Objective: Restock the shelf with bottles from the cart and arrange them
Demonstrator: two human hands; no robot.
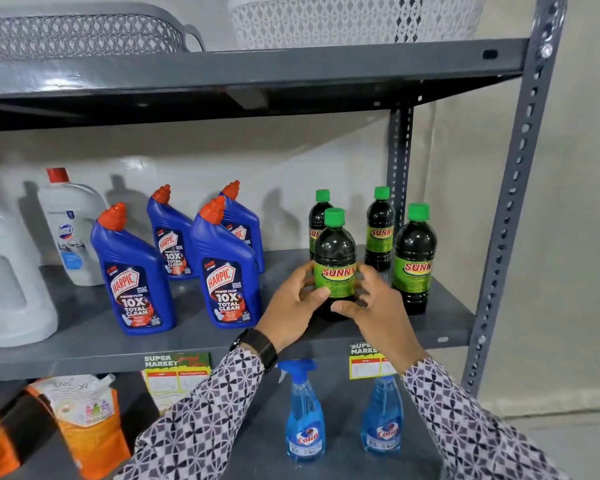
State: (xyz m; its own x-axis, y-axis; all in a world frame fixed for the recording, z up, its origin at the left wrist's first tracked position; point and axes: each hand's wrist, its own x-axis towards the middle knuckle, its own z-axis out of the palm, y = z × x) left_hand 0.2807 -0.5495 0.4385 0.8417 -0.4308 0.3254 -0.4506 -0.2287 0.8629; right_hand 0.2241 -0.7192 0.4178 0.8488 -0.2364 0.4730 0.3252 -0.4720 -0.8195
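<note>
Flanking held bottle [335, 258], Harpic bottle [227, 271], Sunny bottle [414, 261]

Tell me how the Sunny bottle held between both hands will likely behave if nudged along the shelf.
The Sunny bottle looks tall and narrow, so a push high up would probably tip it. It appears full of dark liquid, so likely heavy for its size. The left hand and right hand grip low, which should keep it steady on the smooth shelf.

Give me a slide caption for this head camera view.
Both hands, left and right, set a front Sunny bottle on the middle shelf.
</note>
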